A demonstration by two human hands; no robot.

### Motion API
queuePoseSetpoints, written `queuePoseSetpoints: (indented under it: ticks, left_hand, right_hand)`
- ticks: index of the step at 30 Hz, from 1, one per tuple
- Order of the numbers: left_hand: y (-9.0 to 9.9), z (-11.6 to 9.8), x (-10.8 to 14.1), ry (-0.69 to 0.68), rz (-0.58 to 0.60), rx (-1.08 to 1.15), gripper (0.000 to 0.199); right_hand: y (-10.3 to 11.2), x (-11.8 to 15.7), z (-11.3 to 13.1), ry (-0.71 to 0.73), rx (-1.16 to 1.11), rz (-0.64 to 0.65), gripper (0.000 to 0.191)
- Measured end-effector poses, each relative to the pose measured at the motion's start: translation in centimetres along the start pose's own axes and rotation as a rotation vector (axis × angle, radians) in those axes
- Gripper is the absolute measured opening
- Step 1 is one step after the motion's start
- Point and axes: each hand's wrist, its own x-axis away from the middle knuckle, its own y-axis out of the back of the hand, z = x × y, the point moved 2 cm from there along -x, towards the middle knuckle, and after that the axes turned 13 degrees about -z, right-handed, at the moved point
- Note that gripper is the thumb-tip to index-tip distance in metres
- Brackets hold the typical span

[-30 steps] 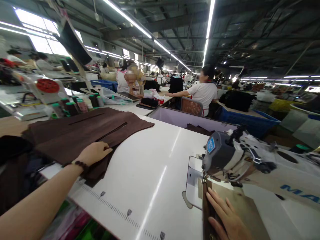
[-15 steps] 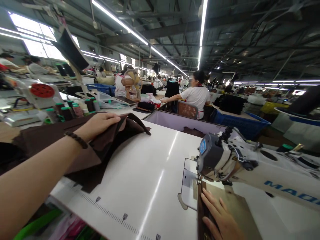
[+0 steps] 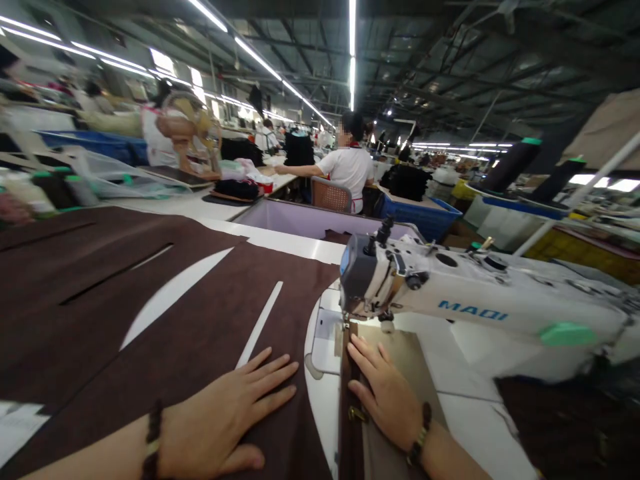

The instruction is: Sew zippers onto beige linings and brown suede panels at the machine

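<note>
My left hand (image 3: 225,417) lies flat, fingers spread, on a large dark brown fabric piece (image 3: 200,333) with a narrow slit cut in it. The fabric covers the white table left of the sewing machine (image 3: 440,287). Under the machine's needle area runs a dark brown strip (image 3: 353,443) with a small brass-coloured zipper pull (image 3: 357,415) on it. Resting on the strip and the olive-brown panel (image 3: 415,360) beside it, my right hand (image 3: 383,387) has its fingers stretched out. Both wrists wear dark beads.
A lilac-lined trough (image 3: 295,217) borders the table's far side. Beyond it a person in a white shirt (image 3: 345,173) sits by a blue crate (image 3: 420,213). Thread cones (image 3: 510,167) stand at the right; dark fabric (image 3: 575,427) lies at the lower right.
My left hand has let go of the lifted brown fabric and come down nearer the machine. The fabric now lies spread flat. My right hand stays at the strip; the view has turned right.
</note>
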Motion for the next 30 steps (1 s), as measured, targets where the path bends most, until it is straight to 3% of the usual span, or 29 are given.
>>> queuePoseSetpoints:
  ticks: [5,8,10,14,19,26,30]
  left_hand:
    - [-2.9,-1.3,-0.7,-0.125,-0.037,0.056,0.091]
    - [-5.0,-1.6,-0.4,-0.145,-0.099,0.08,0.079]
    - [-5.3,-1.4,-0.4,-0.143,-0.111,0.097,0.064]
    - [-3.1,-0.7,-2.5,-0.003,-0.107,0.161,0.045]
    - [0.2,-1.4,-7.3,0.144,-0.088,0.324,0.046]
    - [0.1,-1.9,-10.8,0.136,-0.02,0.369,0.048]
    - [0.5,-1.8,-11.6,0.176,-0.023,0.365,0.051]
  right_hand:
    - [0.3,0.0,-0.1,0.028,-0.039,-0.059,0.056]
    - [0.3,0.1,-0.3,0.045,-0.055,-0.088,0.056]
    - [0.4,0.1,-0.3,0.044,-0.061,-0.087,0.055]
    - [0.4,0.1,-0.4,0.037,-0.058,-0.077,0.056]
    - [-0.5,0.1,-1.2,0.105,-0.01,-0.085,0.055]
    - [-1.3,0.0,-2.2,0.139,0.01,-0.008,0.062]
    - [-0.8,0.2,-1.8,0.142,-0.013,-0.033,0.054]
